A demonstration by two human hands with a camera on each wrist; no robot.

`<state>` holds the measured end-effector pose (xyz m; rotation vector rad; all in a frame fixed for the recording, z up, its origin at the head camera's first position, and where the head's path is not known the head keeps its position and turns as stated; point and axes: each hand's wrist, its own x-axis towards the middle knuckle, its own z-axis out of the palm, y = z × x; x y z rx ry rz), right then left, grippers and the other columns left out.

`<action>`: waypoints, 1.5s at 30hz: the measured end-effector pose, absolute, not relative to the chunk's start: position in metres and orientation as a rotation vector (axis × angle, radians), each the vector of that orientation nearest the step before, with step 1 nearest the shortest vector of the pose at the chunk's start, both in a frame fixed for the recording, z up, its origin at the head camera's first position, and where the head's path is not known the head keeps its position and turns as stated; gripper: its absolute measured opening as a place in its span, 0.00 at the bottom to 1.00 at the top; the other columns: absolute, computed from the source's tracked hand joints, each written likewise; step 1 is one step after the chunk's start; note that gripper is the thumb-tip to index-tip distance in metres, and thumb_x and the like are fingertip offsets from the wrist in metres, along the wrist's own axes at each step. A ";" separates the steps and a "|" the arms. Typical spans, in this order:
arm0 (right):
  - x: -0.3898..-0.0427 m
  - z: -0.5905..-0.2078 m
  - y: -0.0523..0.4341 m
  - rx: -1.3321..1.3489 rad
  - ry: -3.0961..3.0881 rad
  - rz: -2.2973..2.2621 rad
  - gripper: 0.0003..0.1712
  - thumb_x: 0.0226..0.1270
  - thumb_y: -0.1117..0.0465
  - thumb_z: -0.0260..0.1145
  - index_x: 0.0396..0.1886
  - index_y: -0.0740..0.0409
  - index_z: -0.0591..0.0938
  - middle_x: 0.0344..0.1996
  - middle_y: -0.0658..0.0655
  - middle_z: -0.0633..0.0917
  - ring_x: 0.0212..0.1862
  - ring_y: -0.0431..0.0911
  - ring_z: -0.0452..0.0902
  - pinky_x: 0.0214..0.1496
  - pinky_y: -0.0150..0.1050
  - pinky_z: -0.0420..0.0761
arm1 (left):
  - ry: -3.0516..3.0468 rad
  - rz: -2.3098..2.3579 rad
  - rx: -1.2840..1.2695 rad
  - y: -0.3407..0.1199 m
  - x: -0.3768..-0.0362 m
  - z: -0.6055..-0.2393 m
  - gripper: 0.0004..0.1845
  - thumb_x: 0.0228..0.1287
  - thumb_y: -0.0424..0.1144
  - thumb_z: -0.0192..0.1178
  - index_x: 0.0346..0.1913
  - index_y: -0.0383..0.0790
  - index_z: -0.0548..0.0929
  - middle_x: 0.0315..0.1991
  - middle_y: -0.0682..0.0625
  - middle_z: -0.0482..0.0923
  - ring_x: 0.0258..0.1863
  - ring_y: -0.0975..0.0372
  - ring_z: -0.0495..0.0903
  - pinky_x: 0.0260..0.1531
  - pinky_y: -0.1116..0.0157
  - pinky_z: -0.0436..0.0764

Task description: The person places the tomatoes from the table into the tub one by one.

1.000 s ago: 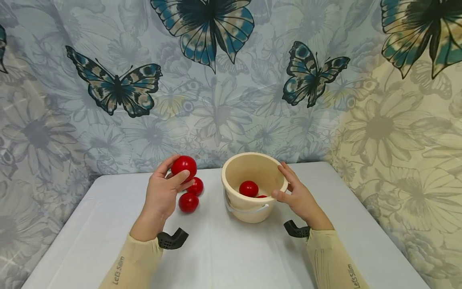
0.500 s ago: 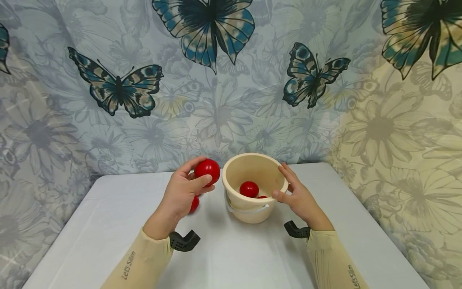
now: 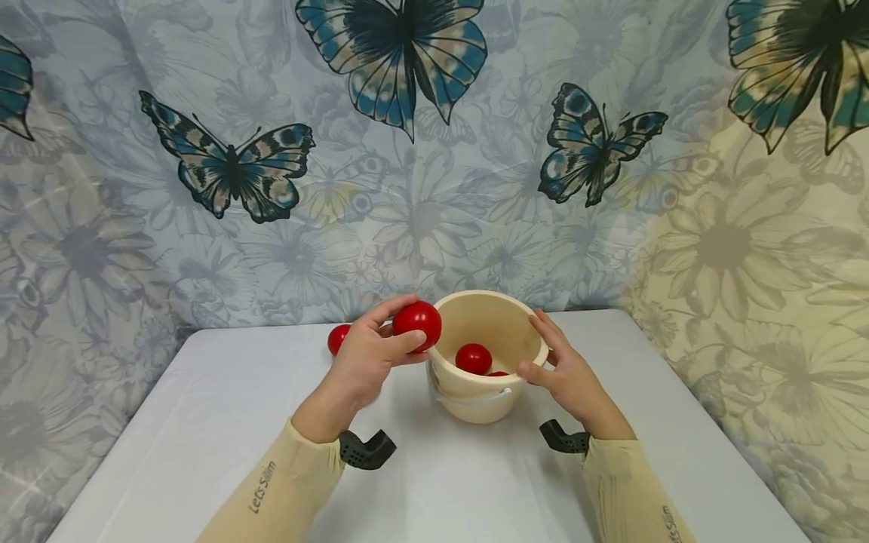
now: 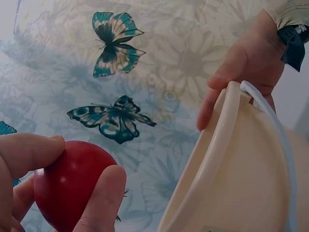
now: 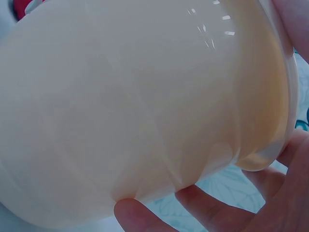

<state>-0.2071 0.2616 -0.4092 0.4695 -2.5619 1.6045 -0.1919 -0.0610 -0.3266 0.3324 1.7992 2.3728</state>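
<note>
My left hand (image 3: 397, 332) pinches a red ball (image 3: 418, 324) between thumb and fingers, just above the left rim of a cream plastic bucket (image 3: 475, 296). The left wrist view shows the same ball (image 4: 70, 181) in my fingers (image 4: 29, 154), next to the bucket's wall (image 4: 241, 169). My right hand (image 3: 560, 366) cups the bucket's right side, thumb on the outer wall and fingers along the rim. Its fingers (image 5: 203, 212) press the bucket wall (image 5: 145, 96) in the right wrist view. Inside the bucket lie a red ball (image 3: 473, 358) and the edge of a second (image 3: 498, 373).
Another red ball (image 3: 337, 338) lies on the white table (image 3: 204, 422), partly hidden behind my left hand. A butterfly-print curtain (image 3: 421, 151) hangs close behind the table and along its right side. The table's left edge runs diagonally at the lower left.
My left hand has carried the red ball to the right, from above the loose balls to the bucket's left rim. The right hand has stayed on the bucket.
</note>
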 end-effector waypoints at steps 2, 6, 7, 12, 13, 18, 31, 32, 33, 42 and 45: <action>-0.207 -0.408 0.261 0.477 -2.559 1.602 0.50 0.67 0.53 0.71 0.81 0.50 0.53 0.79 0.47 0.45 0.72 0.65 0.58 0.57 0.37 0.76 | 1.799 2.366 0.342 -0.059 -0.192 -0.328 0.29 0.64 0.24 0.64 0.68 0.42 0.75 0.61 0.37 0.71 0.58 0.44 0.74 0.44 0.52 0.85; -0.206 -0.408 0.261 0.476 -2.555 1.609 0.50 0.67 0.53 0.71 0.81 0.51 0.53 0.79 0.49 0.45 0.72 0.65 0.58 0.57 0.39 0.77 | 1.810 2.349 0.360 -0.055 -0.194 -0.330 0.29 0.64 0.24 0.65 0.68 0.41 0.75 0.61 0.37 0.71 0.57 0.45 0.74 0.44 0.52 0.85; -0.206 -0.408 0.261 0.471 -2.553 1.611 0.50 0.66 0.53 0.71 0.81 0.51 0.53 0.79 0.49 0.45 0.72 0.64 0.58 0.57 0.39 0.77 | 1.810 2.344 0.364 -0.054 -0.194 -0.330 0.29 0.64 0.25 0.65 0.68 0.42 0.75 0.61 0.37 0.71 0.57 0.45 0.74 0.44 0.52 0.85; -0.207 -0.410 0.262 0.463 -2.552 1.611 0.51 0.66 0.53 0.72 0.81 0.51 0.53 0.79 0.49 0.45 0.72 0.64 0.58 0.56 0.39 0.77 | 1.817 2.339 0.388 -0.049 -0.198 -0.332 0.28 0.64 0.25 0.65 0.66 0.41 0.76 0.60 0.39 0.70 0.56 0.45 0.75 0.43 0.52 0.85; -0.207 -0.410 0.262 0.462 -2.551 1.614 0.51 0.66 0.53 0.72 0.81 0.51 0.53 0.79 0.48 0.45 0.72 0.64 0.58 0.56 0.39 0.77 | 1.817 2.341 0.391 -0.048 -0.199 -0.332 0.28 0.63 0.25 0.65 0.66 0.41 0.77 0.60 0.40 0.70 0.56 0.46 0.75 0.43 0.53 0.85; -0.207 -0.408 0.262 0.476 -2.548 1.605 0.50 0.66 0.53 0.72 0.81 0.50 0.54 0.79 0.48 0.46 0.72 0.65 0.58 0.58 0.39 0.76 | 1.793 2.351 0.410 -0.042 -0.202 -0.335 0.29 0.63 0.24 0.65 0.67 0.39 0.76 0.60 0.39 0.70 0.55 0.46 0.76 0.43 0.53 0.85; -0.207 -0.408 0.260 0.469 -2.554 1.633 0.51 0.66 0.53 0.72 0.81 0.49 0.53 0.79 0.46 0.45 0.72 0.65 0.57 0.56 0.45 0.79 | 1.761 2.332 0.417 -0.031 -0.208 -0.340 0.29 0.63 0.24 0.65 0.67 0.39 0.75 0.59 0.36 0.72 0.58 0.45 0.73 0.48 0.46 0.81; -0.207 -0.408 0.260 0.467 -2.556 1.633 0.51 0.66 0.52 0.72 0.81 0.48 0.53 0.79 0.46 0.45 0.72 0.65 0.58 0.55 0.45 0.80 | 1.765 2.330 0.418 -0.030 -0.208 -0.340 0.29 0.63 0.24 0.65 0.67 0.39 0.75 0.59 0.36 0.72 0.58 0.45 0.73 0.47 0.47 0.82; -0.207 -0.408 0.260 0.466 -2.559 1.632 0.51 0.66 0.52 0.72 0.81 0.48 0.53 0.79 0.46 0.44 0.72 0.65 0.58 0.55 0.46 0.80 | 1.769 2.327 0.417 -0.030 -0.208 -0.340 0.29 0.63 0.24 0.65 0.67 0.39 0.75 0.59 0.36 0.72 0.58 0.45 0.73 0.46 0.48 0.83; -0.207 -0.408 0.261 0.450 -2.567 1.613 0.51 0.66 0.51 0.72 0.81 0.49 0.53 0.79 0.49 0.45 0.71 0.65 0.58 0.57 0.51 0.79 | 1.793 2.310 0.404 -0.023 -0.211 -0.341 0.29 0.63 0.24 0.64 0.67 0.40 0.75 0.60 0.38 0.71 0.58 0.45 0.73 0.47 0.47 0.82; -0.206 -0.408 0.261 0.453 -2.566 1.615 0.52 0.65 0.51 0.72 0.81 0.49 0.53 0.79 0.49 0.45 0.71 0.65 0.58 0.57 0.51 0.79 | 1.800 2.304 0.404 -0.022 -0.211 -0.341 0.29 0.63 0.24 0.64 0.67 0.40 0.76 0.60 0.38 0.72 0.58 0.46 0.73 0.46 0.49 0.83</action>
